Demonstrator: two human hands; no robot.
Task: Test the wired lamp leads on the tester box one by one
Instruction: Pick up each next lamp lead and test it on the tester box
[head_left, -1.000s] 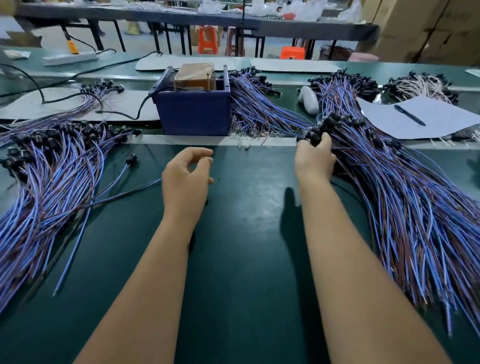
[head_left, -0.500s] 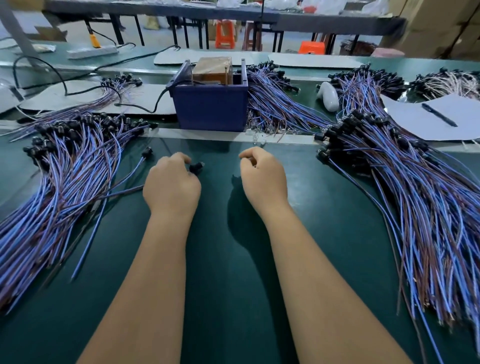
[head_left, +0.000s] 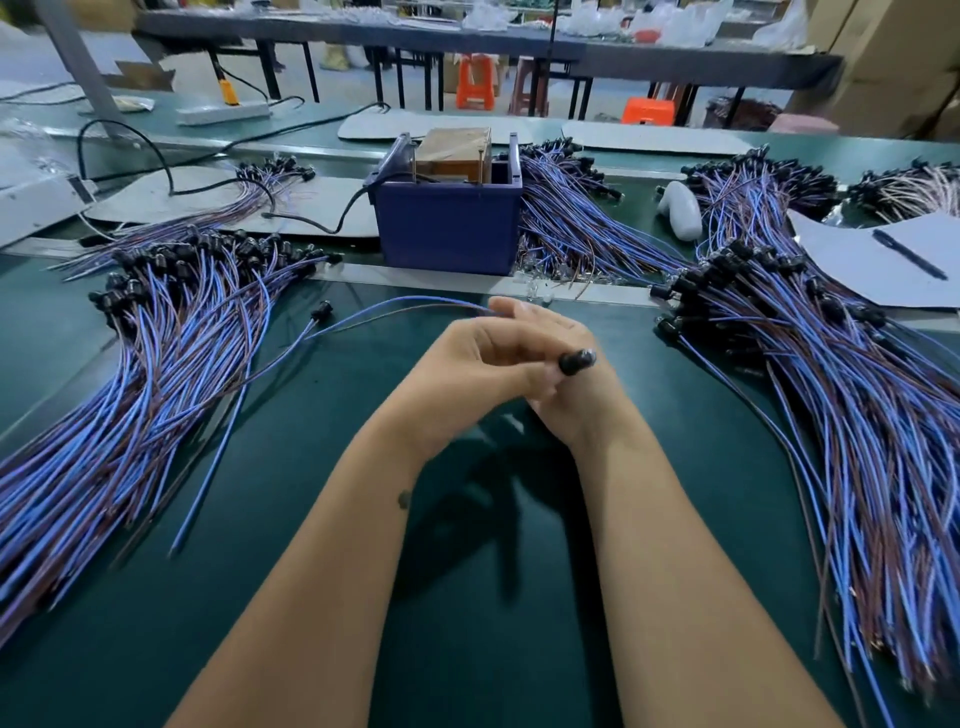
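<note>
So the tester box (head_left: 448, 228) sits at the back middle of the surface (head_left: 467, 597), with a block (head_left: 453, 150) inside it. Big pile of leads (head_left: 130, 364) fans out on the left, another pile (head_left: 857, 415) on the right, and a third bunch (head_left: 576, 228) just right of the box. Both hands meet in front of the box, left hand (head_left: 467, 364) crossed over the right hand (head_left: 566, 374). A sheet of paper (head_left: 878, 260) lies far right with a pen (head_left: 909, 254) on it.

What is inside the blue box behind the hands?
Inside the blue box sits a brown block, wrapped in clear film, rising above the rim. A black cable enters from the left. The walls hide everything lower down.
</note>
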